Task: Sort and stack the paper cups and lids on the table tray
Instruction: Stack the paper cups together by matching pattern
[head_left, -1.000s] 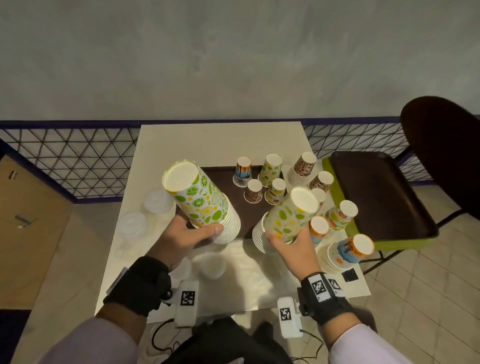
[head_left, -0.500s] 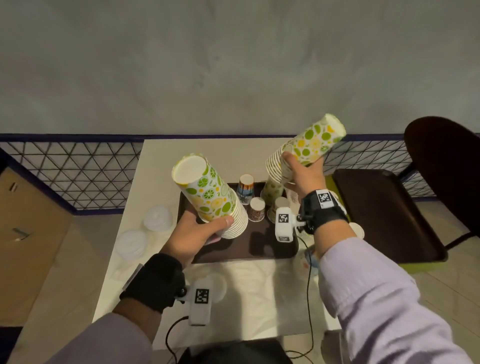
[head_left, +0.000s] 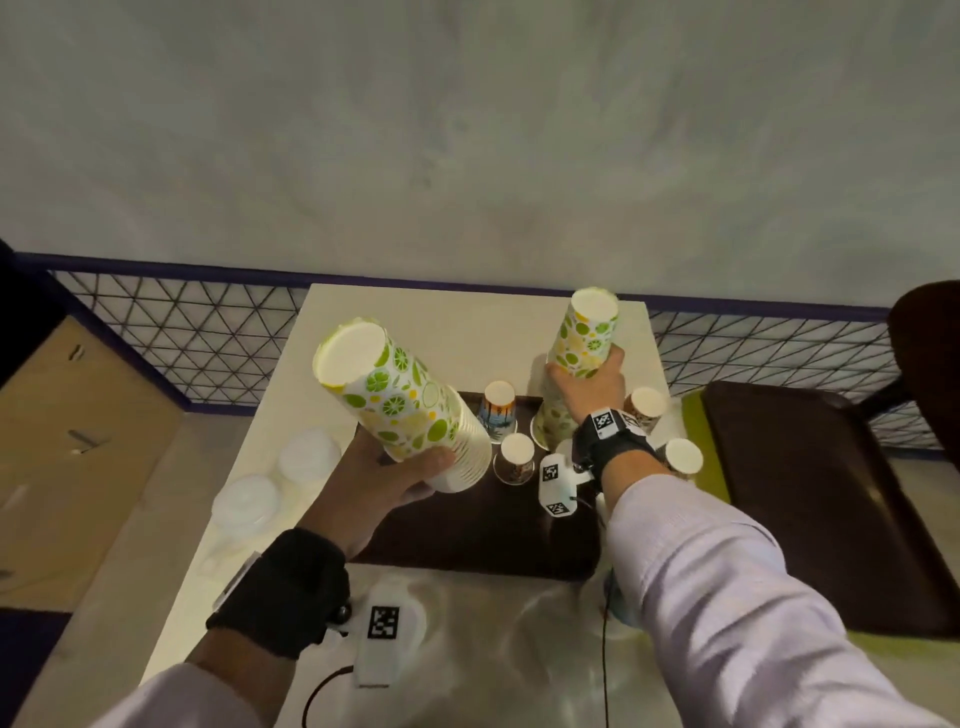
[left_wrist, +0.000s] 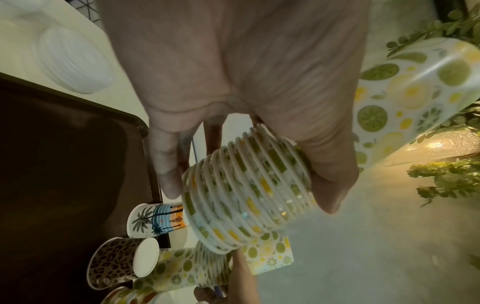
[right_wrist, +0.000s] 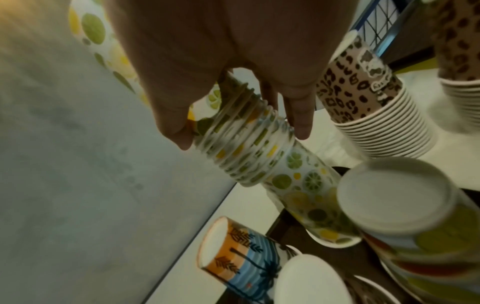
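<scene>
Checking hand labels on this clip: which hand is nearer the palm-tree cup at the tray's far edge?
Left. The left hand holds its citrus stack just left of the palm-tree cup; the right hand grips the other stack further off, to the cup's right.

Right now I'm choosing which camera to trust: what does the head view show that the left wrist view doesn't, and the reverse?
Only the head view shows the right hand setting its citrus stack onto another on the tray, and the chair. Only the left wrist view shows the left hand's fingers round the stacked rims, and green foliage. Both show the left hand's stack, the palm-tree cup, the leopard cup and white lids.
</scene>
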